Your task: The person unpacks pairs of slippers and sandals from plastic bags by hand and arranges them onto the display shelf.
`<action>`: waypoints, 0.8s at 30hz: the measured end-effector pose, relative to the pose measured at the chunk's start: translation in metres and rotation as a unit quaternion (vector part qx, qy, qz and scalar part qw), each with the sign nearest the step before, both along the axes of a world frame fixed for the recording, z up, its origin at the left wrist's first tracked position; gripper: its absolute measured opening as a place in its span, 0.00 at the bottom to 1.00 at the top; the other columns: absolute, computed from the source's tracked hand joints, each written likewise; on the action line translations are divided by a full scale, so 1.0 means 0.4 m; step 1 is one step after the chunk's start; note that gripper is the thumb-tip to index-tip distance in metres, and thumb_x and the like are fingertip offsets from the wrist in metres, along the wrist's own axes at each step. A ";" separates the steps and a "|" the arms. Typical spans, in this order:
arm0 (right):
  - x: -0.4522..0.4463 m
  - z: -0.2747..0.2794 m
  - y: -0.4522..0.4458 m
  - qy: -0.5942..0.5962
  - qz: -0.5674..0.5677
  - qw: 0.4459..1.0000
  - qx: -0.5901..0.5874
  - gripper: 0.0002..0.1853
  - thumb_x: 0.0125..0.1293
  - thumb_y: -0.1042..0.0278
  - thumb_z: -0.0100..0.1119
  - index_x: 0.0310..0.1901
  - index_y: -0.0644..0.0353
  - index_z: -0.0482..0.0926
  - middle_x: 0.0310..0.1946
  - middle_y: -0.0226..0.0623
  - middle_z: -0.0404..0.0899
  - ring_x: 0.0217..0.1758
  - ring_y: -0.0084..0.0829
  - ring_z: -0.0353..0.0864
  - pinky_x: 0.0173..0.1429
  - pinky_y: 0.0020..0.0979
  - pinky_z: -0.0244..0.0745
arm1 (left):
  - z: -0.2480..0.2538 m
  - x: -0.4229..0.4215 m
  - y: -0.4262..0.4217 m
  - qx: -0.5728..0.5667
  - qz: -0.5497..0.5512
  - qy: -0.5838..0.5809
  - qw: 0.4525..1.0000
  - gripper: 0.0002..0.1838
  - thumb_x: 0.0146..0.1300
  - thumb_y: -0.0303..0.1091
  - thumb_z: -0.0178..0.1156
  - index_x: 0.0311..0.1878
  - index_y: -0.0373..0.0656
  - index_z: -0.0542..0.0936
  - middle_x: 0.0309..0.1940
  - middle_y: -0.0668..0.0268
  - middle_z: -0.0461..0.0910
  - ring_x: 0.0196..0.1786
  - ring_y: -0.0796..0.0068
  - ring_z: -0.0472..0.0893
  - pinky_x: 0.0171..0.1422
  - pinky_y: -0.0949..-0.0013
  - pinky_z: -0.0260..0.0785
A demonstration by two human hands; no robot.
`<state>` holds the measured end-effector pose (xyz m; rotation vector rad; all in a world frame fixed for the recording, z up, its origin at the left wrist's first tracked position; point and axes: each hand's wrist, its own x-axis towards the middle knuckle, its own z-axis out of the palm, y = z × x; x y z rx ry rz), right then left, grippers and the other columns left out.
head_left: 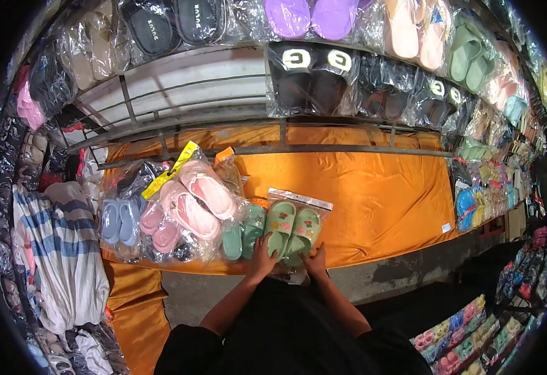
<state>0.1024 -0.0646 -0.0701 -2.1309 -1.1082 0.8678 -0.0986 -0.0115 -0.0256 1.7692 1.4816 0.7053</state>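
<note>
A pair of light green slippers [293,226] with small red and yellow decorations sits in a clear plastic bag, held in front of my body at the front edge of the orange cloth. My left hand [263,257] grips the bag's lower left side, and my right hand [314,260] grips its lower right. Just left of them lies a darker green pair of slippers [242,236] in plastic. Farther left is a pile with pink clogs [199,199] on top, a yellow strip tag [172,169] across them, and blue-grey slippers [121,221] at its left end.
Orange cloth [373,194] covers the table. Behind it runs a metal rack [192,84] hung with bagged slippers, among them black [308,78] and purple [311,17] pairs. A striped cloth [64,244] hangs at left. More bagged footwear [486,200] lines the right side.
</note>
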 end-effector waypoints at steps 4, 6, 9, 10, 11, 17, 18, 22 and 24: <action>0.001 -0.083 -0.024 0.295 -0.136 0.943 -0.068 0.48 0.54 0.59 0.73 0.68 0.73 0.53 0.47 0.50 0.77 0.36 0.37 0.81 0.35 0.36 0.78 | 0.000 0.001 -0.018 -0.074 0.048 0.048 0.995 0.33 0.52 0.29 0.66 0.62 0.37 0.65 0.56 0.44 0.67 0.61 0.40 0.68 0.64 0.50 0.64; 0.043 -0.101 -0.002 0.370 -0.089 0.911 -0.160 0.36 0.55 0.61 0.71 0.61 0.69 0.66 0.47 0.46 0.77 0.35 0.34 0.80 0.33 0.32 0.76 | -0.021 -0.004 -0.020 -0.116 0.057 0.096 0.987 0.33 0.52 0.30 0.66 0.61 0.37 0.65 0.57 0.44 0.66 0.61 0.40 0.67 0.63 0.49 0.64; 0.057 -0.008 0.019 0.370 -0.116 0.899 -0.201 0.27 0.57 0.63 0.67 0.55 0.68 0.71 0.46 0.44 0.78 0.40 0.34 0.80 0.38 0.31 0.76 | -0.073 -0.005 -0.010 -0.097 0.071 0.079 0.990 0.34 0.52 0.34 0.67 0.61 0.37 0.65 0.55 0.44 0.70 0.59 0.41 0.71 0.61 0.50 0.67; 0.065 0.002 0.022 0.382 -0.111 0.898 -0.189 0.29 0.58 0.64 0.66 0.57 0.70 0.69 0.44 0.45 0.79 0.42 0.36 0.81 0.42 0.33 0.78 | -0.064 -0.005 0.007 -0.157 0.074 0.077 0.982 0.33 0.53 0.36 0.67 0.60 0.37 0.66 0.53 0.45 0.72 0.57 0.43 0.73 0.60 0.51 0.68; 0.072 0.013 0.027 0.383 -0.109 0.898 -0.188 0.29 0.58 0.64 0.66 0.57 0.70 0.69 0.44 0.45 0.79 0.42 0.36 0.81 0.42 0.33 0.78 | -0.052 -0.008 0.017 -0.217 0.078 0.075 0.970 0.32 0.54 0.39 0.68 0.59 0.37 0.67 0.52 0.46 0.75 0.54 0.45 0.76 0.59 0.52 0.69; 0.084 0.124 0.027 0.505 -0.086 0.856 -0.068 0.26 0.63 0.67 0.63 0.60 0.66 0.67 0.52 0.43 0.76 0.54 0.39 0.77 0.50 0.39 0.78 | -0.151 -0.034 0.029 -0.196 0.115 -0.087 0.970 0.32 0.54 0.46 0.70 0.58 0.37 0.74 0.49 0.54 0.81 0.47 0.63 0.80 0.52 0.62 0.72; 0.100 0.168 0.036 0.520 -0.071 0.846 -0.095 0.26 0.64 0.68 0.62 0.61 0.66 0.66 0.53 0.43 0.75 0.55 0.41 0.76 0.52 0.41 0.79 | -0.101 -0.032 0.032 -0.196 0.115 -0.087 0.970 0.32 0.54 0.46 0.70 0.58 0.37 0.74 0.49 0.54 0.81 0.47 0.63 0.80 0.52 0.62 0.72; 0.131 0.218 0.069 0.605 -0.062 0.792 -0.060 0.27 0.65 0.69 0.60 0.63 0.66 0.62 0.53 0.43 0.75 0.52 0.42 0.79 0.55 0.42 0.78 | 0.097 -0.004 0.081 -0.375 0.116 -0.262 0.882 0.32 0.57 0.40 0.69 0.64 0.42 0.71 0.40 0.69 0.80 0.40 0.81 0.76 0.34 0.77 0.67; 0.150 0.203 0.081 0.595 -0.040 0.801 -0.053 0.27 0.65 0.70 0.60 0.62 0.66 0.63 0.53 0.43 0.75 0.50 0.40 0.80 0.51 0.39 0.78 | 0.163 0.011 0.084 -0.390 0.107 -0.353 0.844 0.34 0.59 0.36 0.68 0.67 0.45 0.66 0.43 0.68 0.80 0.40 0.78 0.76 0.34 0.76 0.67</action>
